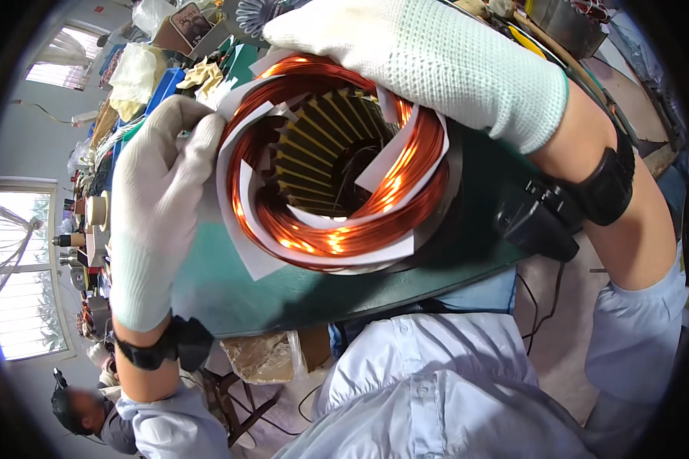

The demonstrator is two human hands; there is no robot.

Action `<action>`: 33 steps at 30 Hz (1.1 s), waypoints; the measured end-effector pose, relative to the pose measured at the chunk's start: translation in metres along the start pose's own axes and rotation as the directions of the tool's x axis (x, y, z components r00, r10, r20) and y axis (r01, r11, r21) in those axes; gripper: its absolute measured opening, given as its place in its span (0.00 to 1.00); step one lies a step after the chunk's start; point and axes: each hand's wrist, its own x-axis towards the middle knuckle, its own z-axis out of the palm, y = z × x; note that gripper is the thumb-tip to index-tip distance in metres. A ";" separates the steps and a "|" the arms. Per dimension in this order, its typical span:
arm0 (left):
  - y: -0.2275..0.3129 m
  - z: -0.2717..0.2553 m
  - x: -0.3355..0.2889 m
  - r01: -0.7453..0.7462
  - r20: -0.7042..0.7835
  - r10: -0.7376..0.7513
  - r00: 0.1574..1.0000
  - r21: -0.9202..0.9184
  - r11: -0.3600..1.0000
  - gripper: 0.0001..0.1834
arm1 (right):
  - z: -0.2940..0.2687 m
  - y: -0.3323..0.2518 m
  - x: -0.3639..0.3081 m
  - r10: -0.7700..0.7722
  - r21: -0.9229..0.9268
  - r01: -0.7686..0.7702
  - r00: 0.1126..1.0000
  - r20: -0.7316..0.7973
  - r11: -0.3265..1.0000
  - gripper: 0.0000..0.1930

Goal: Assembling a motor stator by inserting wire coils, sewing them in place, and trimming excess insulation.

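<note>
A motor stator (325, 153) stands on the green table, its slotted bore lined with yellow strips. Around its mouth runs a thick ring of copper windings (337, 241), with white insulation paper (394, 249) between and under the bundles. My left hand (161, 164), in a white knit glove, is at the ring's left side; its thumb and index finger pinch the edge of the insulation paper there. My right hand (429, 57), gloved too, reaches across the ring's far side, its back facing up. Its fingers point left and are mostly hidden, so their grip does not show.
The green tabletop (298, 298) ends in a curved near edge in front of my body. A black device (540, 222) with a cable hangs by my right wrist strap. Bags, boxes and tools (142, 73) crowd the far left. Another person (92, 409) is at lower left.
</note>
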 end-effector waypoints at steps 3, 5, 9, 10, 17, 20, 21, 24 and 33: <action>-0.008 -0.010 -0.003 -0.024 -0.055 0.037 0.998 0.235 0.972 0.09 | 0.002 -0.012 0.017 0.330 -0.030 -0.329 0.943 0.035 0.944 0.20; 0.024 0.008 0.012 -0.003 -0.041 0.011 0.999 0.183 0.983 0.08 | -0.020 0.008 -0.010 -0.200 -0.090 0.206 0.977 0.066 0.974 0.19; 0.006 0.005 0.007 -0.018 -0.080 0.034 0.996 0.195 0.981 0.09 | 0.007 0.008 -0.003 -0.172 -0.256 0.163 0.985 -0.013 0.953 0.20; 0.012 0.003 0.002 0.005 -0.062 0.006 0.998 0.181 0.984 0.09 | -0.012 0.001 -0.006 0.005 0.016 -0.007 0.992 0.123 1.000 0.23; -0.002 0.005 0.008 -0.209 -0.102 0.256 0.961 0.335 0.919 0.09 | 0.010 0.034 0.023 -0.179 0.192 0.153 0.976 0.122 0.969 0.24; 0.019 -0.002 0.003 0.149 0.042 -0.156 0.987 0.132 0.980 0.09 | -0.005 -0.009 -0.015 -0.287 -0.363 0.326 0.945 0.158 0.873 0.19; 0.014 -0.003 0.003 0.153 0.039 -0.159 0.986 0.139 0.979 0.09 | -0.011 -0.008 -0.009 -0.289 -0.320 0.375 0.914 0.286 0.870 0.18; 0.004 0.007 0.010 -0.160 -0.074 0.184 0.980 0.249 0.955 0.08 | -0.010 0.033 0.023 -0.495 -0.311 0.547 0.837 0.233 0.777 0.17; 0.005 -0.001 0.007 0.054 0.067 -0.060 0.996 0.087 0.995 0.09 | 0.020 -0.004 -0.004 -0.365 -0.353 0.354 0.930 0.036 0.866 0.17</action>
